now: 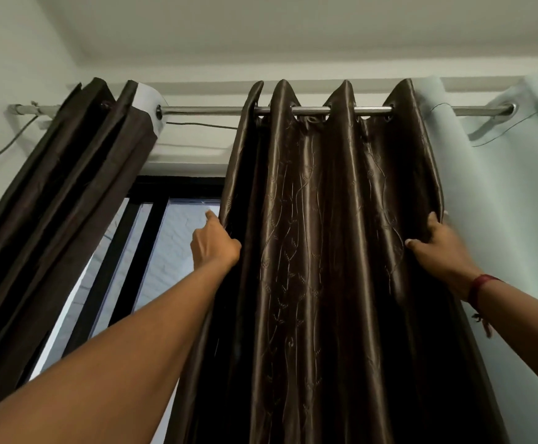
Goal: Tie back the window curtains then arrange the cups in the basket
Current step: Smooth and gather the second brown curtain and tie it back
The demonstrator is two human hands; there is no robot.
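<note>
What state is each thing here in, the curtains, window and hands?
Patterned curtain: hanging spread on the rod, not tied.
Plain curtain: bunched at the rod's left end.
Window: partly uncovered between the curtains.
Left hand: grips the patterned curtain's left edge.
Right hand: grips its right edge.

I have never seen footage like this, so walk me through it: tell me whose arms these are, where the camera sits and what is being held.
No machine here: a person works with bare hands. The single picture comes from a camera worn on the person's head, tilted up at a window. A brown satin curtain hangs by eyelets from a metal rod. The left hand grips its left edge, the right hand grips a fold on its right side. A second dark curtain hangs bunched further left. No cups or basket show.
</note>
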